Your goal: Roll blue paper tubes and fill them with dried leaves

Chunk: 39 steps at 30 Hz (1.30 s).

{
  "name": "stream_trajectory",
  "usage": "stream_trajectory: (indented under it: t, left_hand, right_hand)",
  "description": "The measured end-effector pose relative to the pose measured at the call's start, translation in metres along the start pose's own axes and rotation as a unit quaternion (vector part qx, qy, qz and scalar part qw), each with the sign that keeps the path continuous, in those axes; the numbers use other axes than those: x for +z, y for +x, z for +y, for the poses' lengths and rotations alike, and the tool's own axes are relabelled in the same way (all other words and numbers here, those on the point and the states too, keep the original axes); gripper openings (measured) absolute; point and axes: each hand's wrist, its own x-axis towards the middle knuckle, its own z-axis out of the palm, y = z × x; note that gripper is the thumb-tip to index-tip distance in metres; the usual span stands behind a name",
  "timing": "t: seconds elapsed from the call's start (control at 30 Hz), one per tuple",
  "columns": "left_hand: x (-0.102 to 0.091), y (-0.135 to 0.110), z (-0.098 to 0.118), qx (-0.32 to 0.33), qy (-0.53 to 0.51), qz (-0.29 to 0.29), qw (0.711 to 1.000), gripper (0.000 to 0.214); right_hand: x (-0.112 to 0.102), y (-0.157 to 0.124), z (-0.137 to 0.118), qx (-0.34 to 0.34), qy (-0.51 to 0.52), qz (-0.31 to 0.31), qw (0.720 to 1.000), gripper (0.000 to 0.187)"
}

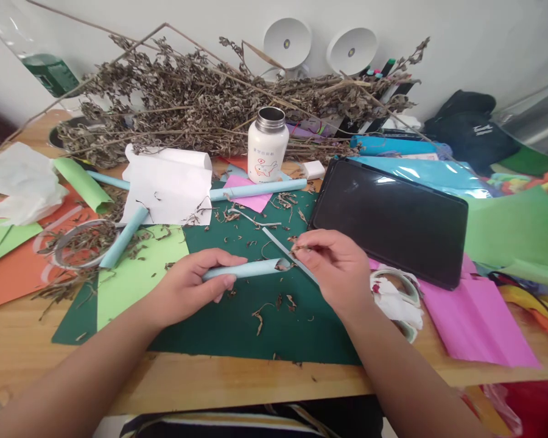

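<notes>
Our left hand (196,283) clasps the blue tube (251,269), its mouth (287,263) facing our right hand (335,264), which pinches dried leaf (296,248) just beside.

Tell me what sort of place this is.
Probably a craft workspace: a green mat lies on the wooden table, dried leafy stalks are heaped at the back, and the left hand holds a light blue paper tube.

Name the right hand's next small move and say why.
Probably ease the dried leaf pinched in the right hand into the blue paper tube: the left hand holds the tube, its open end faces the right hand, and leaf bits show at the opening.
</notes>
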Motion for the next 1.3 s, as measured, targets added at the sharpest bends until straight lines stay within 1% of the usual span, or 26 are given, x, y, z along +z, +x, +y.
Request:
stream_trajectory:
  t: [0.07,0.1,0.2,0.27,0.37,0.43,0.53,0.63,0.7,0.77,0.8,0.9,0.93,1.0,1.1,1.17,1.23,1.3]
  left_hand:
    - [0.003,-0.001,0.001,0.006,-0.013,-0.001,1.000,0.024]
    - [0.004,-0.001,0.002,0.006,-0.024,0.003,1.000,0.024]
    - [0.005,-0.002,0.004,0.003,-0.072,0.012,0.997,0.025]
    - [0.005,-0.002,0.006,0.007,-0.106,0.006,0.994,0.024]
    - [0.003,-0.003,0.006,0.017,-0.149,-0.001,0.989,0.021]
    - [0.001,-0.004,0.005,0.013,-0.163,0.002,0.987,0.020]
    - [-0.001,-0.005,0.004,0.006,-0.153,-0.005,0.988,0.018]
    - [0.000,-0.006,0.004,0.017,-0.128,-0.026,0.991,0.016]
    - [0.001,-0.006,0.005,0.029,-0.108,-0.041,0.993,0.016]
    - [0.002,-0.006,0.006,0.037,-0.090,-0.050,0.994,0.017]
    - [0.002,-0.006,0.006,0.041,-0.083,-0.051,0.994,0.018]
    - [0.000,-0.004,0.003,0.044,-0.067,-0.039,0.996,0.018]
    - [-0.001,-0.003,0.002,0.040,-0.061,-0.035,0.997,0.018]
    - [-0.004,-0.002,-0.002,0.028,-0.049,-0.027,0.998,0.018]
    - [-0.006,0.000,-0.006,0.023,-0.041,-0.013,0.999,0.018]
    - [-0.007,0.000,-0.007,0.029,-0.041,-0.007,0.999,0.018]
    - [-0.006,0.001,-0.005,0.031,-0.039,-0.005,0.999,0.018]
    - [-0.005,0.001,-0.003,0.027,-0.033,-0.010,0.999,0.018]
  right_hand:
    - [0.004,-0.002,-0.002,-0.012,0.000,-0.045,0.999,0.005]
    - [0.005,-0.002,-0.003,-0.032,-0.008,-0.063,0.997,0.006]
    - [0.004,-0.001,-0.006,-0.129,-0.064,-0.086,0.986,0.012]
    - [0.000,0.000,-0.008,-0.174,-0.106,-0.093,0.975,0.012]
    - [-0.005,0.002,-0.009,-0.209,-0.135,-0.130,0.960,0.010]
    - [-0.009,0.002,-0.009,-0.228,-0.143,-0.174,0.947,0.015]
    - [-0.014,0.003,-0.009,-0.213,-0.159,-0.267,0.926,0.027]
    - [-0.018,0.004,-0.008,-0.148,-0.174,-0.347,0.910,0.032]
    - [-0.019,0.004,-0.007,-0.102,-0.156,-0.372,0.910,0.033]
    - [-0.019,0.003,-0.006,-0.071,-0.102,-0.365,0.923,0.031]
    - [-0.019,0.003,-0.005,-0.061,-0.063,-0.347,0.934,0.031]
    - [-0.015,0.000,-0.003,-0.033,0.054,-0.262,0.963,0.035]
    - [-0.013,-0.001,-0.002,-0.025,0.080,-0.240,0.967,0.036]
    - [-0.011,-0.003,-0.001,-0.015,0.094,-0.214,0.972,0.033]
    - [-0.009,-0.004,0.000,-0.030,0.060,-0.180,0.981,0.023]
    - [-0.009,-0.003,-0.001,-0.064,0.012,-0.163,0.984,0.019]
    - [-0.009,-0.001,-0.004,-0.120,-0.064,-0.173,0.976,0.016]
    - [-0.008,0.000,-0.007,-0.184,-0.150,-0.196,0.951,0.016]
